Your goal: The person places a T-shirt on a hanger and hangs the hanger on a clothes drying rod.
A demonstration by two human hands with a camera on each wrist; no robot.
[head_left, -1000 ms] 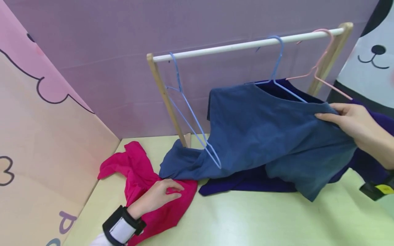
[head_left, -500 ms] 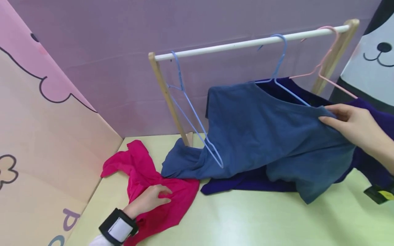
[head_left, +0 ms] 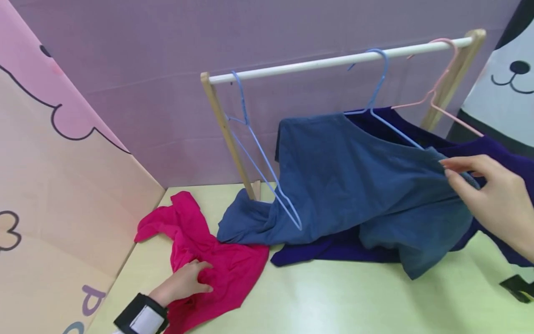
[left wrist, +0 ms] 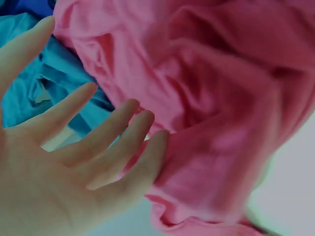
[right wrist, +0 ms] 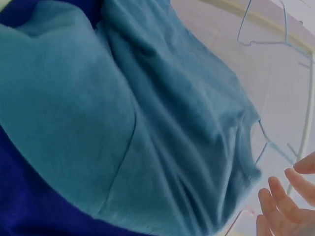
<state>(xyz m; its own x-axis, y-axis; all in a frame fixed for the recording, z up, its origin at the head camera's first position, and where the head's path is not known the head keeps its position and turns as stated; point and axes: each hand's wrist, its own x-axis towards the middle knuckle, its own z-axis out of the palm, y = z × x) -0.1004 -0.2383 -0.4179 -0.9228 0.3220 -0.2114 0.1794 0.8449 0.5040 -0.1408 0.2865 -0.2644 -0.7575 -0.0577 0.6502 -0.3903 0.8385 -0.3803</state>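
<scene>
A grey-blue T-shirt [head_left: 329,171] hangs on a blue hanger [head_left: 371,108], its lower part trailing left onto the table. My right hand [head_left: 496,199] is at the shirt's right shoulder, thumb and index finger bent toward each other. In the right wrist view, a gap shows between that hand's fingers [right wrist: 278,196] and the cloth. My left hand [head_left: 183,280] hovers over a crumpled crimson garment [head_left: 233,264] on the table. Its fingers [left wrist: 118,123] are spread and hold nothing in the left wrist view.
A white rail [head_left: 292,68] on wooden posts [head_left: 221,120] carries the hangers. A bare blue hanger [head_left: 244,111] hangs at the left end. Behind the shirt, a navy garment [head_left: 496,148] hangs from a pink hanger [head_left: 447,70]. A decorated panel [head_left: 83,195] stands left of the table [head_left: 325,301].
My right hand has let go of the T-shirt's shoulder and shifted slightly down and right. My left hand has drawn back down and left over the crimson garment.
</scene>
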